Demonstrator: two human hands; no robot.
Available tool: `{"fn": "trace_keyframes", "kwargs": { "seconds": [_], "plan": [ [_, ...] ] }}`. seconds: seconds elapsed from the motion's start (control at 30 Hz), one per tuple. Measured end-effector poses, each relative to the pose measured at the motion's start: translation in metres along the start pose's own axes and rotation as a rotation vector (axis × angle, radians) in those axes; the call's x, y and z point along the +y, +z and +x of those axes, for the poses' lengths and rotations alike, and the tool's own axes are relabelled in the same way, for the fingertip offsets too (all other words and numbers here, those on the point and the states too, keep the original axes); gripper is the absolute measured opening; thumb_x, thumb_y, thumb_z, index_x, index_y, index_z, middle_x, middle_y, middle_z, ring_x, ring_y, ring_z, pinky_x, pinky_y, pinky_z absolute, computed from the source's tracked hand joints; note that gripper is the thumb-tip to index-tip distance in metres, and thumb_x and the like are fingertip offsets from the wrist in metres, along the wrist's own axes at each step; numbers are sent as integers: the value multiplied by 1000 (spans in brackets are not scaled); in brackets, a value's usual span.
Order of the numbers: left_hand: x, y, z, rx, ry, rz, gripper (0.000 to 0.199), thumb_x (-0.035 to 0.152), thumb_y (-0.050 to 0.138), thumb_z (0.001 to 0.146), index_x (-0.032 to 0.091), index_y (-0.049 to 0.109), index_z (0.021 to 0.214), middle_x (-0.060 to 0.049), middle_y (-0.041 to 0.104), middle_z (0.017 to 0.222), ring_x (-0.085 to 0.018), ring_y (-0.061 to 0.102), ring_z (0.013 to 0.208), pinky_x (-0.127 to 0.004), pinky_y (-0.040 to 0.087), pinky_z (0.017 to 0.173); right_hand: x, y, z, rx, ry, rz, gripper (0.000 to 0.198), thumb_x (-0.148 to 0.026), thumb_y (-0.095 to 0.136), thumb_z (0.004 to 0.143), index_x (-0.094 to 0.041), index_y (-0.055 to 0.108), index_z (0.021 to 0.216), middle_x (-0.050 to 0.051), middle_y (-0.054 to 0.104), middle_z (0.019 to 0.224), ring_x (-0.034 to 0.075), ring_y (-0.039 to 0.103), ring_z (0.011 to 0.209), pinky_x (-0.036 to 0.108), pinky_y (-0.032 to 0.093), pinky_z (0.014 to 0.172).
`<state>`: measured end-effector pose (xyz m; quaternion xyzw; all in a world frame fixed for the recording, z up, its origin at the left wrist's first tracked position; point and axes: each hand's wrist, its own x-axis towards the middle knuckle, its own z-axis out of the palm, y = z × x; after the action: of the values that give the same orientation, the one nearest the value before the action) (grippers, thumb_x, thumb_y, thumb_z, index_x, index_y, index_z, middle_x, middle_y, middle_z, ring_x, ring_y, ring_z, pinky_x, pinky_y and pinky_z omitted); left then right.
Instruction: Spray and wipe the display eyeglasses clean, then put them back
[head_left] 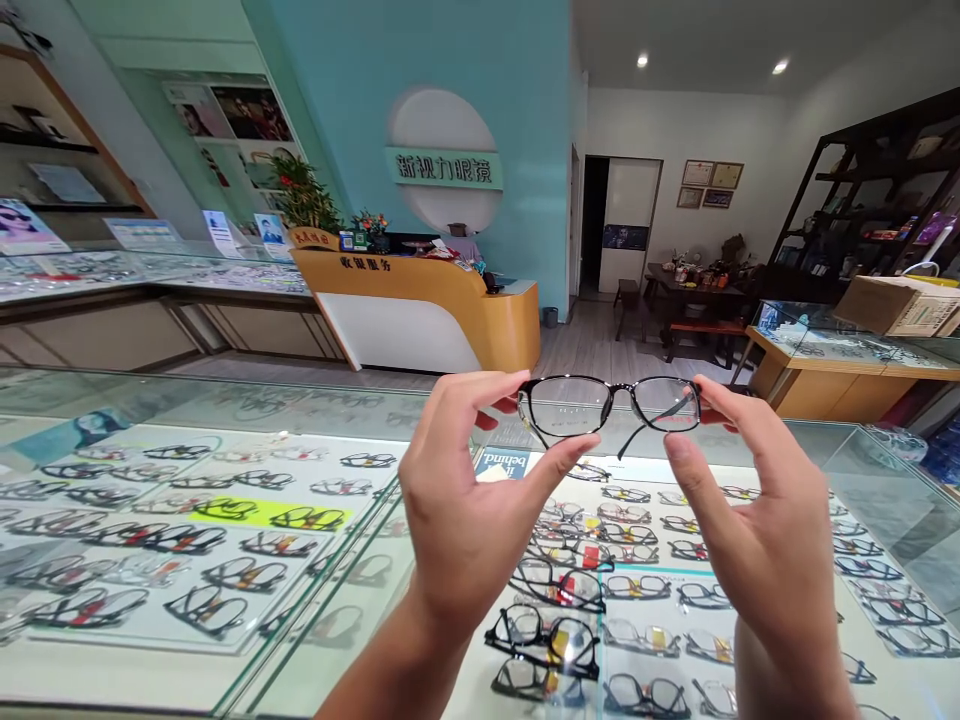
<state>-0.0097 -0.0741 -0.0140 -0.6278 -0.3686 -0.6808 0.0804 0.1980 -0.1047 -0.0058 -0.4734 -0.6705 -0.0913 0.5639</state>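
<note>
A pair of black-framed eyeglasses (621,388) is held up in front of me, lenses level, above the glass display case. My left hand (472,490) grips the left end of the frame, with the thumb below the left lens and the fingers at the upper corner. At the other end, my right hand (757,500) pinches the right corner, its thumb under the right lens. The temples appear partly folded behind the lenses. Rows of eyeglasses (559,585) lie inside the case beneath my hands.
A glass display case (367,545) spans the foreground, with more eyeglasses (206,605) on white trays at left. Beyond it stand an orange-and-white counter (420,330), a potted plant (307,200) and a dark table (701,290). A cardboard box (892,305) rests at right.
</note>
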Motion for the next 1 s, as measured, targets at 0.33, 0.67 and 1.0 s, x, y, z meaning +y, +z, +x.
{"fn": "trace_keyframes", "kwargs": {
  "seconds": [0.33,0.67,1.0],
  "plan": [
    [1,3,-1,9,-45,-29,52,47,93,79,25,72,121,-5,71,111,-21,67,97,-38,58,83,2,7,1,9,21,75,40,-40,70,99,-25,68,136,10,77,124,27,74,110,47,62,94],
    [-10,18,3,-116,-208,-198,53,45,87,86,26,68,132,-10,71,133,-26,70,120,-39,61,95,9,24,5,253,-176,92,50,-29,77,93,-29,63,141,9,70,129,31,67,121,54,59,101],
    [-14,32,3,-27,-199,-321,55,46,90,82,23,64,125,-12,70,131,-25,72,117,-39,63,96,5,26,-2,241,-139,38,54,-35,75,94,-31,58,145,13,67,138,37,63,131,61,60,103]
  ]
}}
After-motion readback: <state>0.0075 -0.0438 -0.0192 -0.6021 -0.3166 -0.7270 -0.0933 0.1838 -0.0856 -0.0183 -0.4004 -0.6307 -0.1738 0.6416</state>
